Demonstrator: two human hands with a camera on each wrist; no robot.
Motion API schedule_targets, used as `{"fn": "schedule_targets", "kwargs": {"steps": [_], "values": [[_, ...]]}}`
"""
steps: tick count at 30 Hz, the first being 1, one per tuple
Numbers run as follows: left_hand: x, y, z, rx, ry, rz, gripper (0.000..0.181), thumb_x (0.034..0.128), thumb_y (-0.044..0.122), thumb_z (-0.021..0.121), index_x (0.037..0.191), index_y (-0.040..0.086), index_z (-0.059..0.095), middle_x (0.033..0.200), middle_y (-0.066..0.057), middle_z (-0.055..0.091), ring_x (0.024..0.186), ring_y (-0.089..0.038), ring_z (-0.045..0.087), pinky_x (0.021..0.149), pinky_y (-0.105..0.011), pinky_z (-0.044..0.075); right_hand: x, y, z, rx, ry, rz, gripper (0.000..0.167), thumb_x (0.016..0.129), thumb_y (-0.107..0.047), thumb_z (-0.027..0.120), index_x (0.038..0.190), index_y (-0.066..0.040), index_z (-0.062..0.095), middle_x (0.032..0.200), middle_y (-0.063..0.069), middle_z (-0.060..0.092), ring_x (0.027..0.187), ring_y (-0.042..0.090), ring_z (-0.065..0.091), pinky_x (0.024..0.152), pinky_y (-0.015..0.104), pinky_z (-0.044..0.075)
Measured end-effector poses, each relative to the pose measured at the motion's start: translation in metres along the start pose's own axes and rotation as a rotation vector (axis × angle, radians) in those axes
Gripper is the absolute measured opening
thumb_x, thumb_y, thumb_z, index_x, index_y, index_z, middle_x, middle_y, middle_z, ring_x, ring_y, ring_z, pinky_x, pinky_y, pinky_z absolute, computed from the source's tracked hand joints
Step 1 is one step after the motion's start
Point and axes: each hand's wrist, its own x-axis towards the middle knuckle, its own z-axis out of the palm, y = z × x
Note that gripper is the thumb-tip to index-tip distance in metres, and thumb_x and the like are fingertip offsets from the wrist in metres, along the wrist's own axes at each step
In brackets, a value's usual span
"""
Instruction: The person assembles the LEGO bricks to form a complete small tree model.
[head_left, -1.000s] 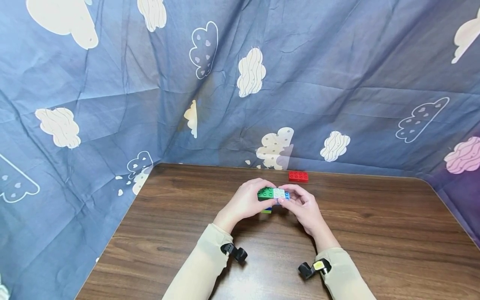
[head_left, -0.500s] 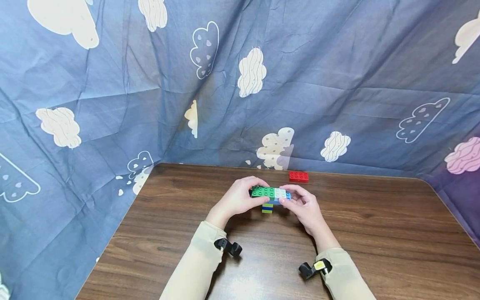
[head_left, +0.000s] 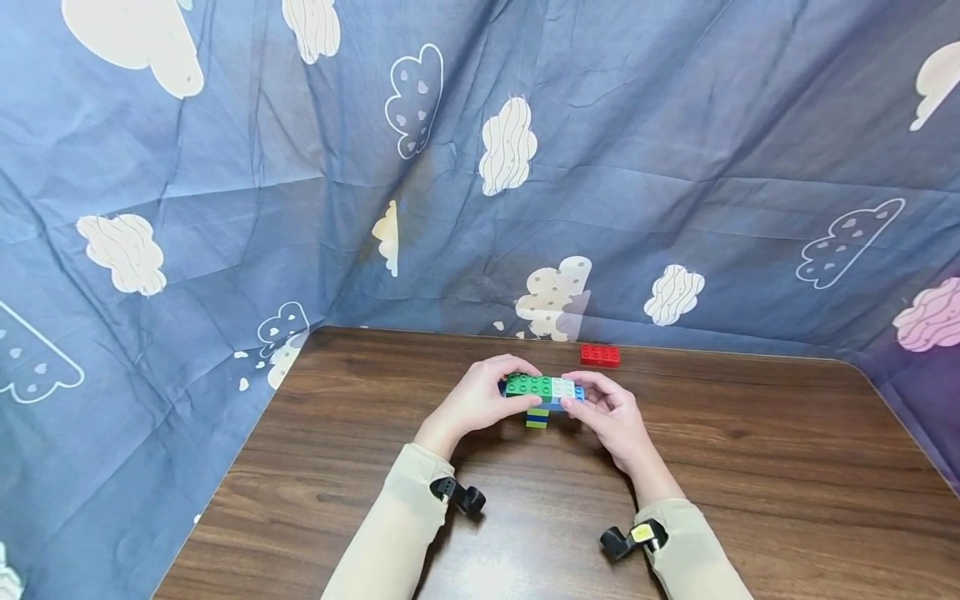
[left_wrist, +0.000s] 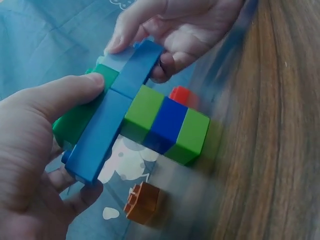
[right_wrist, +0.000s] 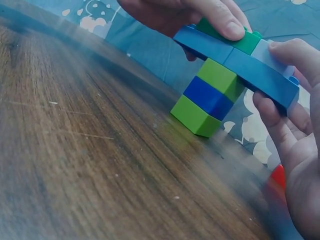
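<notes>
A brick build stands between both hands. Its short column (right_wrist: 209, 100) is stacked light green, dark blue, light green. Two blue bricks (left_wrist: 107, 120) lie end to end across the column's top. On them sit a green brick (head_left: 529, 386) and a smaller white brick (head_left: 563, 387). My left hand (head_left: 480, 396) grips the green brick's left part, its thumb on the near side in the left wrist view. At the other end my right hand (head_left: 611, 412) pinches the white brick and the blue brick below it. Some fingertips are hidden behind the build.
A red brick (head_left: 600, 355) lies near the table's back edge, behind the right hand. The left wrist view also shows an orange brick (left_wrist: 142, 202) beyond the build. A blue cloud-patterned cloth (head_left: 450, 250) hangs behind the wooden table (head_left: 337, 400).
My left hand has slid left along the green brick, uncovering more of its studs and the column below. The right hand keeps its hold with hardly any movement.
</notes>
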Motion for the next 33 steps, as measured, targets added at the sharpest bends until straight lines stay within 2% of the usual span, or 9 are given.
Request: {"fn": "schedule_targets", "kwargs": {"steps": [4, 7, 11, 13, 20, 27, 33], "values": [[-0.001, -0.006, 0.003, -0.086, 0.019, -0.037, 0.036, 0.0940, 0.030, 0.089, 0.126, 0.020, 0.076, 0.120, 0.007, 0.075, 0.102, -0.012, 0.067, 0.093, -0.031, 0.055, 0.000, 0.000, 0.000, 0.003, -0.001, -0.002, 0.039, 0.098, 0.008, 0.075, 0.135, 0.013, 0.063, 0.111, 0.006, 0.073, 0.089, 0.009, 0.068, 0.076, 0.024, 0.061], [-0.002, -0.011, 0.004, -0.158, 0.028, -0.067, 0.039, 0.0924, 0.030, 0.090, 0.127, 0.019, 0.076, 0.118, 0.006, 0.075, 0.103, -0.019, 0.069, 0.091, -0.031, 0.056, 0.000, 0.000, 0.000, 0.006, 0.002, -0.002, 0.039, 0.098, 0.008, 0.075, 0.134, 0.013, 0.063, 0.111, 0.006, 0.073, 0.089, 0.010, 0.068, 0.075, 0.024, 0.060], [-0.004, -0.016, 0.004, -0.187, 0.031, -0.096, 0.037, 0.0911, 0.031, 0.091, 0.124, 0.020, 0.076, 0.112, 0.005, 0.075, 0.100, -0.027, 0.069, 0.086, -0.032, 0.056, -0.001, 0.000, -0.001, 0.001, 0.010, 0.002, 0.039, 0.097, 0.008, 0.076, 0.134, 0.012, 0.064, 0.111, 0.007, 0.072, 0.088, 0.010, 0.068, 0.075, 0.023, 0.060], [-0.005, -0.018, 0.006, -0.192, 0.033, -0.106, 0.036, 0.0909, 0.031, 0.090, 0.122, 0.022, 0.076, 0.110, 0.006, 0.075, 0.099, -0.027, 0.069, 0.085, -0.032, 0.056, -0.001, -0.001, -0.001, -0.006, 0.013, 0.006, 0.039, 0.097, 0.007, 0.076, 0.134, 0.012, 0.064, 0.111, 0.006, 0.073, 0.088, 0.010, 0.068, 0.075, 0.023, 0.060], [-0.007, -0.023, 0.011, -0.210, 0.043, -0.123, 0.037, 0.0912, 0.030, 0.090, 0.123, 0.021, 0.075, 0.109, 0.006, 0.075, 0.096, -0.014, 0.067, 0.087, -0.032, 0.056, -0.001, -0.001, 0.000, -0.004, 0.013, 0.002, 0.040, 0.097, 0.008, 0.076, 0.134, 0.014, 0.062, 0.111, 0.005, 0.073, 0.089, 0.010, 0.068, 0.074, 0.023, 0.060], [-0.009, -0.023, 0.014, -0.281, 0.052, -0.134, 0.037, 0.0918, 0.028, 0.089, 0.124, 0.017, 0.075, 0.109, 0.000, 0.074, 0.096, -0.014, 0.067, 0.087, -0.032, 0.055, 0.000, 0.001, -0.002, -0.009, 0.004, -0.005, 0.040, 0.098, 0.009, 0.075, 0.135, 0.013, 0.062, 0.117, 0.006, 0.072, 0.089, 0.010, 0.069, 0.073, 0.024, 0.060], [-0.009, -0.024, 0.017, -0.325, 0.069, -0.126, 0.035, 0.0918, 0.024, 0.089, 0.123, 0.016, 0.075, 0.109, -0.003, 0.075, 0.095, -0.014, 0.067, 0.086, -0.031, 0.055, 0.002, 0.000, -0.010, -0.123, -0.008, -0.017, 0.041, 0.100, 0.003, 0.075, 0.140, 0.008, 0.063, 0.120, 0.007, 0.070, 0.091, 0.011, 0.065, 0.070, 0.024, 0.058]]}}
